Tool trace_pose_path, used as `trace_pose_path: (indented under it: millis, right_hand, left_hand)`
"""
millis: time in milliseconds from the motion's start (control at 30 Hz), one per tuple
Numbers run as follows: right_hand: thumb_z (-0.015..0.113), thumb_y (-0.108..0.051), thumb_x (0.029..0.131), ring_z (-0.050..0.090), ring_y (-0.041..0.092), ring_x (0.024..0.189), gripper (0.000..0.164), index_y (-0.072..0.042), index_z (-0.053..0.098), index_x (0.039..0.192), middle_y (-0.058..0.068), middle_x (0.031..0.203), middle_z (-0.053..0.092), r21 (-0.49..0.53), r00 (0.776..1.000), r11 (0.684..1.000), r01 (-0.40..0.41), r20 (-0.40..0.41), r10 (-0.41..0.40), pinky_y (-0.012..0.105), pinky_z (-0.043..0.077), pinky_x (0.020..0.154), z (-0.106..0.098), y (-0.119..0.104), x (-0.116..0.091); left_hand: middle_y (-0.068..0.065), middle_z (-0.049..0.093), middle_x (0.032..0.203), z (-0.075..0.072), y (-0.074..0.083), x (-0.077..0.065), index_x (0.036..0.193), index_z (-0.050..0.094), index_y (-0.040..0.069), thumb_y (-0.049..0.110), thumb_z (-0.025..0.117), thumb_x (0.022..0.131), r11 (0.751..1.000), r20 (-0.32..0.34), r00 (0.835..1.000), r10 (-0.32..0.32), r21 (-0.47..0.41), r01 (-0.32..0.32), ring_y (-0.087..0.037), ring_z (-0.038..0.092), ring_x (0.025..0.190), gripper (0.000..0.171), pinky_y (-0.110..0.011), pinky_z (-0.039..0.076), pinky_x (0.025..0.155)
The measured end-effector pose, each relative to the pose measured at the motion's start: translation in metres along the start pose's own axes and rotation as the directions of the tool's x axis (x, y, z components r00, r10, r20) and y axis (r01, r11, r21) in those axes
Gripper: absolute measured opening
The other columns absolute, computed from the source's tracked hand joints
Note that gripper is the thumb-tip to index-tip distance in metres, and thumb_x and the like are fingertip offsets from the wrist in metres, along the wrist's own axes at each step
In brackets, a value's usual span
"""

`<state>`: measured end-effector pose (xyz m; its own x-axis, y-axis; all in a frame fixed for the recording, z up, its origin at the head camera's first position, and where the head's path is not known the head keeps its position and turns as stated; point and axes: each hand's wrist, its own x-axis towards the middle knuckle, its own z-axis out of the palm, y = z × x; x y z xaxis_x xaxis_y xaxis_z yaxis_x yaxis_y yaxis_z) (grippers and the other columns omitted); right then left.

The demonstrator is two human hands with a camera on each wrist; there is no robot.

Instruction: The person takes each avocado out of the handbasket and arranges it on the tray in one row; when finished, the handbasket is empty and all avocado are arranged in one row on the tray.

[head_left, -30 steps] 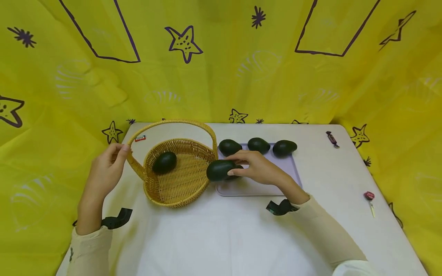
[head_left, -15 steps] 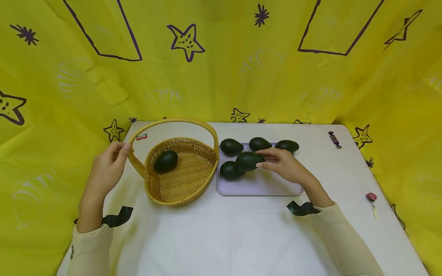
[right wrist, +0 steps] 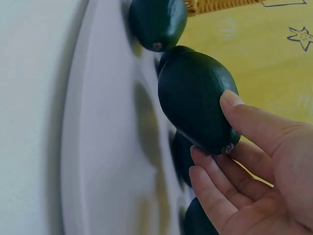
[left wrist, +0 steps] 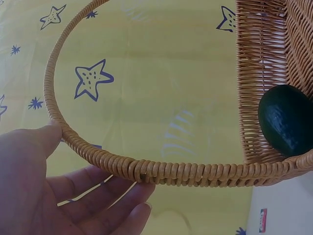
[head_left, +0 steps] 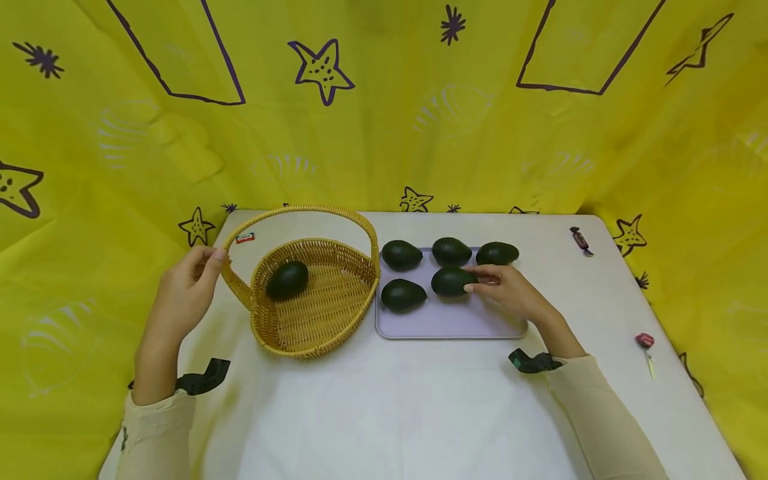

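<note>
My left hand (head_left: 187,291) holds the handle (left wrist: 161,171) of a wicker basket (head_left: 318,313) on its left side, thumb on one side and fingers on the other. One dark green avocado (head_left: 288,280) lies in the basket's left part. Over the pale lilac tray (head_left: 456,327), my right hand (head_left: 510,291) pinches another avocado (right wrist: 195,98) by its stem end, thumb against one side and fingertips against the other. Left of it, an avocado (head_left: 403,295) sits near the tray's left edge. Three more avocados lie in a row along the tray's back edge, one of them an avocado (head_left: 451,251) in the middle.
The tray stands right beside the basket on a white-covered table (head_left: 360,413). A small red-and-white wrapped piece (head_left: 245,237) lies behind the basket. To the right are a dark wrapped candy (head_left: 580,241) and a lollipop (head_left: 645,343). Yellow patterned cloth (head_left: 384,133) hangs around the table.
My right hand has carried the avocado from beside the basket's right rim rightward over the tray, then slightly further right. My left hand stays on the basket handle.
</note>
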<state>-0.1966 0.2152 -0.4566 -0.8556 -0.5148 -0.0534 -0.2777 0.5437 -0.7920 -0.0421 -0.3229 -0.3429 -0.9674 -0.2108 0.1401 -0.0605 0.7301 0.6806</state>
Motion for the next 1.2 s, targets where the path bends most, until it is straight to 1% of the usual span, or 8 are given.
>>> trace_pose_path:
  millis: [133, 300, 500, 700, 867, 967, 1100, 1200]
  right_hand:
    - [0.076, -0.026, 0.1, 0.066, 0.039, 0.125, 0.046, -0.001, 0.067, 0.138, 0.022, 0.14, 0.064, -0.007, 1.0, 1.0, -0.017, -0.001, 0.017, 0.04, 0.055, 0.1, 0.003, 0.006, 0.003]
    - [0.077, -0.028, 0.099, 0.065, 0.038, 0.127, 0.047, -0.001, 0.068, 0.137, 0.02, 0.14, 0.065, -0.007, 0.999, 0.999, -0.043, -0.001, 0.043, 0.047, 0.053, 0.103, 0.007, 0.01, 0.005]
    - [0.076, -0.031, 0.099, 0.064, 0.037, 0.129, 0.051, -0.002, 0.066, 0.14, 0.02, 0.141, 0.064, 0.004, 0.998, 0.998, -0.068, 0.016, 0.068, 0.053, 0.05, 0.107, 0.01, 0.012, 0.005]
    - [0.076, -0.031, 0.1, 0.063, 0.038, 0.129, 0.052, 0.0, 0.064, 0.141, 0.02, 0.141, 0.064, -0.005, 0.998, 0.999, -0.052, 0.033, 0.052, 0.053, 0.05, 0.107, 0.01, 0.011, 0.004]
    - [0.077, -0.027, 0.099, 0.065, 0.038, 0.127, 0.052, 0.002, 0.063, 0.141, 0.021, 0.14, 0.065, -0.017, 0.998, 0.999, -0.04, 0.053, 0.04, 0.052, 0.053, 0.105, 0.009, 0.008, 0.004]
    - [0.078, -0.025, 0.098, 0.065, 0.04, 0.127, 0.053, 0.002, 0.063, 0.141, 0.023, 0.14, 0.065, -0.046, 0.998, 0.999, -0.016, 0.056, 0.018, 0.055, 0.051, 0.106, 0.008, 0.007, 0.004]
    - [0.08, -0.026, 0.096, 0.059, 0.042, 0.132, 0.057, 0.001, 0.062, 0.143, 0.023, 0.142, 0.063, -0.108, 0.999, 0.994, 0.023, 0.05, -0.017, 0.059, 0.044, 0.112, 0.009, 0.006, 0.004]
    - [0.081, -0.027, 0.096, 0.057, 0.042, 0.134, 0.06, 0.0, 0.06, 0.145, 0.022, 0.144, 0.062, -0.144, 0.998, 0.989, 0.041, 0.044, -0.035, 0.061, 0.041, 0.113, 0.01, 0.004, 0.004]
  left_hand:
    - [-0.024, 0.069, 0.131, 0.0, 0.0, 0.0, 0.127, 0.061, 0.002, 0.047, 0.04, 0.114, 1.0, 0.006, 1.0, -0.001, -0.009, 0.001, -0.044, 0.06, 0.125, 0.052, -0.054, 0.043, 0.093]
    - [-0.022, 0.07, 0.131, 0.0, 0.001, 0.0, 0.127, 0.061, 0.003, 0.048, 0.04, 0.113, 1.0, 0.004, 1.0, -0.006, -0.005, 0.006, -0.04, 0.06, 0.125, 0.052, -0.046, 0.042, 0.092]
    - [-0.024, 0.069, 0.132, 0.0, 0.0, 0.0, 0.128, 0.06, 0.002, 0.048, 0.04, 0.114, 1.0, 0.013, 1.0, -0.007, -0.019, 0.007, -0.043, 0.059, 0.127, 0.052, -0.056, 0.043, 0.095]
    - [-0.023, 0.069, 0.13, 0.0, 0.0, 0.001, 0.128, 0.061, 0.002, 0.047, 0.04, 0.114, 1.0, 0.01, 1.0, -0.008, -0.012, 0.008, -0.041, 0.06, 0.125, 0.052, -0.052, 0.043, 0.093]
    - [-0.024, 0.069, 0.13, 0.001, -0.002, 0.001, 0.13, 0.06, 0.002, 0.048, 0.039, 0.114, 1.0, 0.016, 1.0, -0.013, -0.025, 0.013, -0.043, 0.059, 0.126, 0.053, -0.057, 0.044, 0.095]
    - [-0.023, 0.069, 0.131, 0.001, -0.002, 0.001, 0.13, 0.06, 0.003, 0.049, 0.04, 0.113, 1.0, 0.01, 1.0, -0.013, -0.018, 0.013, -0.042, 0.06, 0.126, 0.053, -0.053, 0.044, 0.095]
    - [-0.022, 0.07, 0.129, 0.001, -0.002, 0.001, 0.13, 0.061, 0.003, 0.049, 0.04, 0.113, 1.0, 0.004, 1.0, -0.011, -0.006, 0.011, -0.039, 0.061, 0.123, 0.053, -0.042, 0.043, 0.091]
    - [-0.022, 0.07, 0.129, 0.001, -0.003, 0.001, 0.13, 0.061, 0.004, 0.048, 0.04, 0.113, 1.0, 0.007, 1.0, -0.012, -0.007, 0.012, -0.039, 0.061, 0.123, 0.052, -0.04, 0.042, 0.089]
